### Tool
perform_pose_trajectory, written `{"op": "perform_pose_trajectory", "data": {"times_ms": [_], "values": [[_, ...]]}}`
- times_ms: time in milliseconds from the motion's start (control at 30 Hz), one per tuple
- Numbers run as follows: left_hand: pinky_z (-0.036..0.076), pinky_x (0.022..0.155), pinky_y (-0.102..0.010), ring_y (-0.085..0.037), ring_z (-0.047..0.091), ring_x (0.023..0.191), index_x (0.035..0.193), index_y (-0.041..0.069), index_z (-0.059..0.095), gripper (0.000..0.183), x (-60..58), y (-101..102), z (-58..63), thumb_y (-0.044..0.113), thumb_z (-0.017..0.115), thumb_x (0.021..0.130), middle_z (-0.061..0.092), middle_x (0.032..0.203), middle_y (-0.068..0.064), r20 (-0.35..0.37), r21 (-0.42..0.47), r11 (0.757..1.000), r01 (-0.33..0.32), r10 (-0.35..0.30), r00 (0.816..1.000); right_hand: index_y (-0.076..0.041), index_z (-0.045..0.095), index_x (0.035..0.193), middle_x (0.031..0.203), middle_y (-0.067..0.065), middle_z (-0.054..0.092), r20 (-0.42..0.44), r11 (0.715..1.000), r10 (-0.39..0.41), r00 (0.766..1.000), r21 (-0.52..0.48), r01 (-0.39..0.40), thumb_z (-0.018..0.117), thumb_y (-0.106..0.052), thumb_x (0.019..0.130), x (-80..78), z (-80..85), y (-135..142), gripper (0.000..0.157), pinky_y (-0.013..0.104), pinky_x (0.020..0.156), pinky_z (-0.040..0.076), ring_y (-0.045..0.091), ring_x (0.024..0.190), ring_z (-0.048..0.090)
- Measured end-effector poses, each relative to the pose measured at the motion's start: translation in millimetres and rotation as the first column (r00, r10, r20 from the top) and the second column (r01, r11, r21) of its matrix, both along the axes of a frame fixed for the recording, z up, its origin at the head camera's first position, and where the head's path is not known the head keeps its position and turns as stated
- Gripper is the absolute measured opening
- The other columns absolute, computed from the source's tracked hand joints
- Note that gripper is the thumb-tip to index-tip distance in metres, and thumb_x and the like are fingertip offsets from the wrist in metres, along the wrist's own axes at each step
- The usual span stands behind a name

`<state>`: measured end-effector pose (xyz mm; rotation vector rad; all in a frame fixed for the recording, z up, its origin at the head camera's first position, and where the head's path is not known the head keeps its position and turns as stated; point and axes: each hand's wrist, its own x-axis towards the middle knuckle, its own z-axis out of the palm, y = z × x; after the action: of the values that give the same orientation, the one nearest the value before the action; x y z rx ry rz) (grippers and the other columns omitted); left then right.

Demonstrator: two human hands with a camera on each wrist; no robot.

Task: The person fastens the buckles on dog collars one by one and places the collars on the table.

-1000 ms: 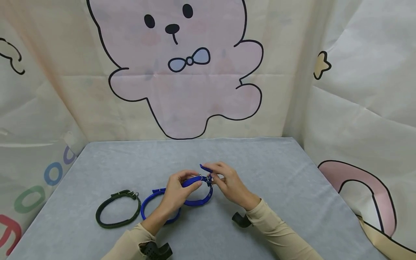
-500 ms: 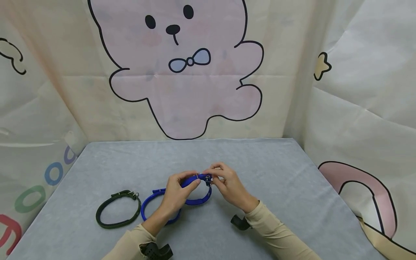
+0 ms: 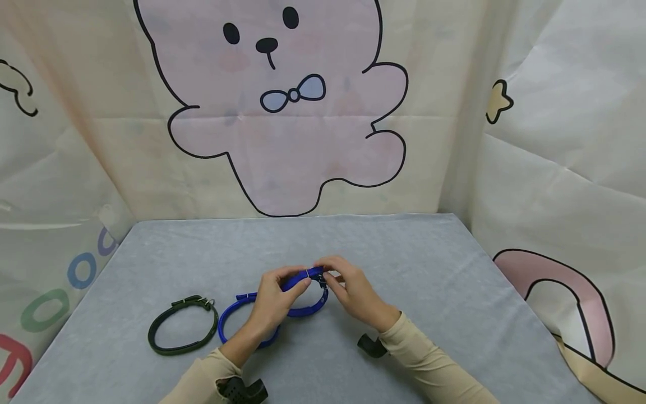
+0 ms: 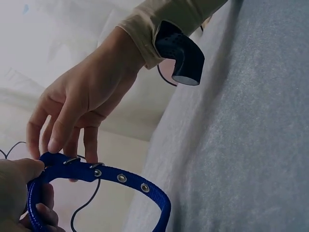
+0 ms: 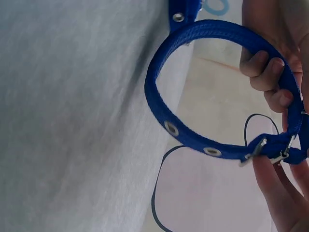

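A blue collar [image 3: 309, 312] with metal eyelets forms a closed loop above the table. My left hand [image 3: 272, 300] grips its band from the left, thumb on the near side. At the buckle end, my right hand [image 3: 357, 293] pinches the strap between thumb and fingers. In the right wrist view the metal buckle [image 5: 260, 146] lies against a right fingertip, and left fingers curl round the band. Partly behind my left forearm, a second blue collar [image 3: 228, 314] rests on the table. Left of it lies a dark green collar [image 3: 174, 351], its buckle at the upper right.
A grey cloth covers the table [image 3: 404, 252]. Printed curtains [image 3: 429, 168] enclose its back and sides. A dark wrist camera [image 3: 372, 345] sits on the right wrist, another wrist camera [image 3: 244, 390] on the left.
The strap's free end, sticking up past the buckle a second ago, now lies folded back along the band toward my left hand. My right fingers moved slightly left with it.
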<state>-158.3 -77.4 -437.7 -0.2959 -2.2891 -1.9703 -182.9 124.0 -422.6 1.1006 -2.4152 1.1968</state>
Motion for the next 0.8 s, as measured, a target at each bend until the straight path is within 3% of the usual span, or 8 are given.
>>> {"op": "perform_pose_trajectory", "data": {"times_ms": [200,400,500,667,800], "values": [[0.054,0.085,-0.020,-0.020,0.070,0.105,0.117,0.007,0.074,0.024,0.7,0,2.2,0.014,0.072,0.095,0.074,0.117,-0.012,-0.021,0.012,0.999,0.050,-0.049,0.999,-0.012,0.068,0.111,0.120,0.007,0.071,0.052,0.999,0.023,0.998,-0.044,-0.021,0.061,-0.005,0.100,-0.6,-0.1,1,0.014,0.033,0.081,0.059,0.024,0.110,0.068],[0.053,0.091,-0.019,-0.027,0.067,0.117,0.123,0.007,0.072,0.027,-1.1,-3,1.4,0.013,0.068,0.098,0.072,0.124,-0.012,0.039,0.078,0.997,0.027,-0.030,0.999,-0.011,0.066,0.128,0.132,0.009,0.066,0.055,0.996,0.094,0.994,-0.011,-0.093,0.062,-0.007,0.100,-5.4,-2.3,2,0.028,0.030,0.084,0.057,0.022,0.113,0.065],[0.052,0.091,-0.020,-0.022,0.067,0.115,0.126,0.007,0.071,0.028,-2.1,-5,3.5,0.013,0.066,0.098,0.073,0.124,-0.010,0.089,0.116,0.993,-0.007,-0.004,0.996,-0.011,0.058,0.140,0.134,0.008,0.065,0.061,0.996,0.074,0.995,0.044,-0.077,0.064,-0.007,0.099,-7.9,-1.5,3,0.042,0.035,0.087,0.057,0.022,0.113,0.064],[0.047,0.073,-0.021,-0.009,0.057,0.084,0.131,0.007,0.069,0.031,-4.1,-8,7.8,0.012,0.061,0.102,0.069,0.099,-0.007,0.144,0.156,0.987,-0.020,-0.003,0.990,-0.014,0.049,0.148,0.121,0.013,0.072,0.130,0.991,0.004,0.992,0.134,-0.021,0.062,-0.007,0.100,-9.5,1.1,7,0.050,0.038,0.080,0.058,0.025,0.101,0.070],[0.047,0.074,-0.020,-0.008,0.059,0.089,0.139,0.011,0.063,0.039,-5.3,-10,9.3,0.007,0.062,0.100,0.068,0.114,-0.012,0.127,0.090,0.995,0.054,-0.065,0.990,-0.017,0.050,0.147,0.103,0.019,0.070,0.219,0.994,-0.010,0.976,0.108,-0.014,0.054,-0.008,0.105,-12.3,2.2,13,0.044,0.026,0.064,0.054,0.028,0.078,0.071]]}}
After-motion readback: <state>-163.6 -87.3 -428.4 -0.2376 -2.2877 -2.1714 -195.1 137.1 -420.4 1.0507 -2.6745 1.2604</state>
